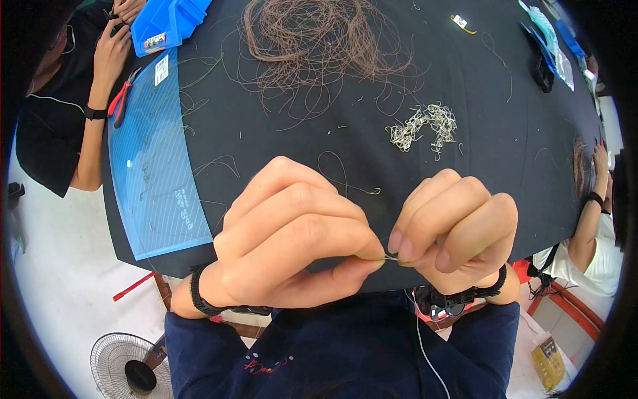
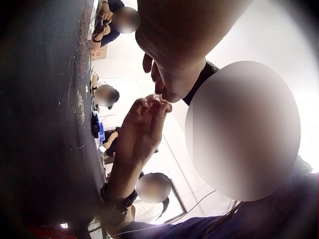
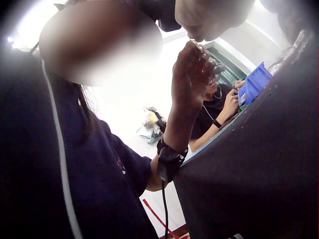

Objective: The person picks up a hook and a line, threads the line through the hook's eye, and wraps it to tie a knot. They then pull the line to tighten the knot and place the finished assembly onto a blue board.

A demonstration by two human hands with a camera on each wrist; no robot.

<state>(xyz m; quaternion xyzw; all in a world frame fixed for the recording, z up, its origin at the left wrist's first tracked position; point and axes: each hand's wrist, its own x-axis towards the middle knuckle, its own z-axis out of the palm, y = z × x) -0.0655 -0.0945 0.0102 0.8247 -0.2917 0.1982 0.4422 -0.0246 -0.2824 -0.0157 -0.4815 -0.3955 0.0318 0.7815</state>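
Observation:
In the head view, my left hand point(image 1: 299, 236) and right hand point(image 1: 455, 229) meet low over the near table edge, fingers curled. Thumb and fingertips of both pinch a thin, pale fish hook point(image 1: 391, 259), which shows only as a short sliver in the gap; the rest is hidden by the fingers. Just beyond the hands lies another hook point(image 1: 375, 191) on a looped length of line point(image 1: 344, 174). Farther off, toward the right, is a heap of silvery fish hooks point(image 1: 425, 126).
A large tangle of brown line point(image 1: 319, 40) spreads at the far middle. On the left lie a blue translucent sheet point(image 1: 156, 199) with lined hooks, red-handled pliers point(image 1: 119, 106) and a blue bin point(image 1: 169, 23). Other people sit at both sides; a fan point(image 1: 129, 366) stands at lower left.

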